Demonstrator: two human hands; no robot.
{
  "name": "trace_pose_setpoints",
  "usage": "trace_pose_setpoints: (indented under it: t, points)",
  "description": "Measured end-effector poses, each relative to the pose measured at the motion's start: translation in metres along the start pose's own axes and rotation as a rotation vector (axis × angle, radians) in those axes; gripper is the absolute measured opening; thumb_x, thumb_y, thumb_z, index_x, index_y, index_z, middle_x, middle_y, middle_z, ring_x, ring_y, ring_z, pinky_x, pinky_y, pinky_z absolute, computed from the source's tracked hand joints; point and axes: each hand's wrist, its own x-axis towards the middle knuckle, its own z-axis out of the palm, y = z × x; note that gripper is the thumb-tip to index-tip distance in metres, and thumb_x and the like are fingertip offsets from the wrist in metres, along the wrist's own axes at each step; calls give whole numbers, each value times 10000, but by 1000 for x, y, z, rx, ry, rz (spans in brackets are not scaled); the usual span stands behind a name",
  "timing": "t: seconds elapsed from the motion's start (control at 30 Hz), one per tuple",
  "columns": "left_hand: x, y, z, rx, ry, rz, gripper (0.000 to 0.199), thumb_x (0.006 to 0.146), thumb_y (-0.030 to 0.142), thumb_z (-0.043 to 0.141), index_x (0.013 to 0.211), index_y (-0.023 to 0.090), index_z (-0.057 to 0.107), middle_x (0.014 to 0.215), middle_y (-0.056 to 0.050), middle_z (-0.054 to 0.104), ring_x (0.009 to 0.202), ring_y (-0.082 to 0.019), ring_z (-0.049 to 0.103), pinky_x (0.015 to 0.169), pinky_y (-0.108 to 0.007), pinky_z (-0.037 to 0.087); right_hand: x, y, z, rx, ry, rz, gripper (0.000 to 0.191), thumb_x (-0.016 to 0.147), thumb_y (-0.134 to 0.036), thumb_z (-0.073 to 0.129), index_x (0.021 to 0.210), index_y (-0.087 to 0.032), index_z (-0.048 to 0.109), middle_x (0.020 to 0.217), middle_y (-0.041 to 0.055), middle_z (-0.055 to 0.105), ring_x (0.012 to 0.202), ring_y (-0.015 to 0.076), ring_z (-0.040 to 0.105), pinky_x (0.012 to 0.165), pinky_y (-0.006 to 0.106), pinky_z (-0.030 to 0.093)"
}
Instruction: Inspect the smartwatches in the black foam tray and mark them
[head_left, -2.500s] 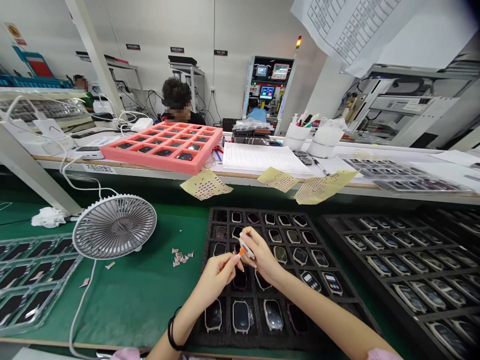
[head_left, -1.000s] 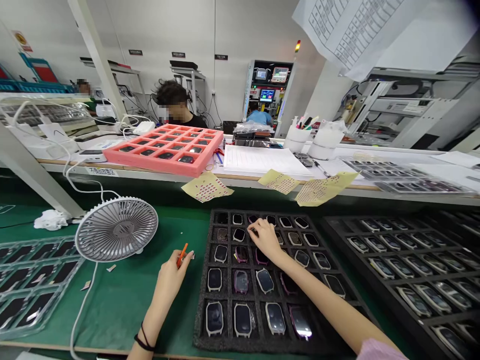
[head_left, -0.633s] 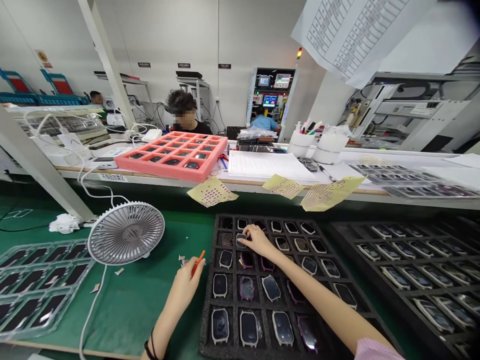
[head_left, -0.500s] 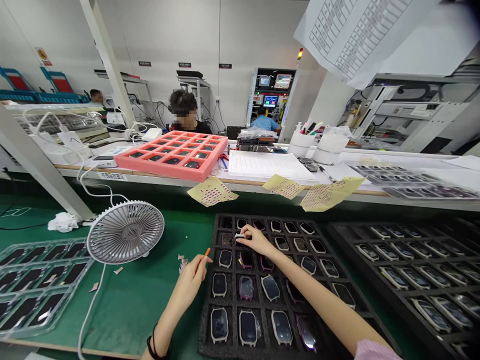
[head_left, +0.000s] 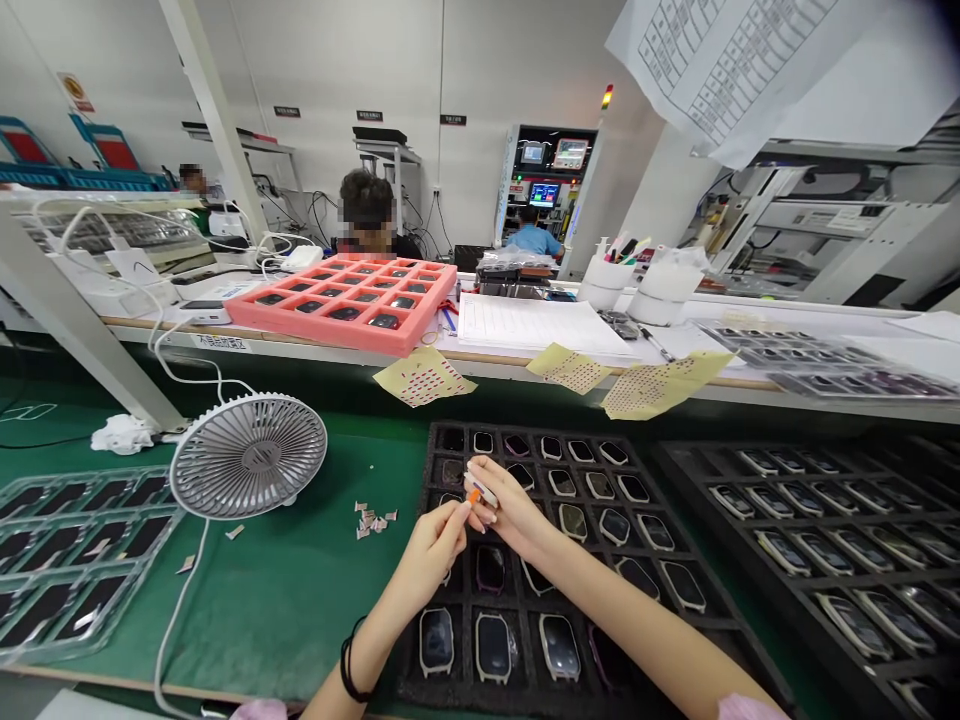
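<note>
Over the black foam tray (head_left: 409,685), both hands work close together. Right hand (head_left: 517,515) pinches a white-rimmed watch case (head_left: 480,487) in its fingertips, lifted clear of the pockets and angled so the edge faces the tool. Left hand (head_left: 431,558) is closed on a thin orange tool (head_left: 474,496), its tip at the case; touching or just beside it, can't tell. Foam pockets hold the other cases (head_left: 559,645) one each, which keeps them apart. Loose label scraps (head_left: 373,520) sit on the green mat (head_left: 285,620) left of the tray, within easy reach. Fan (head_left: 247,455) stands beyond them, angled toward me.
</note>
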Motion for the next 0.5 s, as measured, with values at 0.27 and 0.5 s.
trace_pose_setpoints:
  t: [0.27,0.5]
  points:
    - [-6,2,0,20,-16,-12,529,818,640,451,796,139,617,436,108,281,336,-46,203,350,-200,181,-7,-4,7,-102,45,-52,351,752,-455,700,773,-204,456,507,-115,467,306,2,275,323,136,204]
    - [-6,2,4,-10,14,12,522,807,645,482,729,141,593,437,97,306,347,-40,195,353,-203,161,-7,-3,3,-40,-56,57,351,759,-454,687,769,-215,430,436,-137,433,261,-2,198,296,145,110]
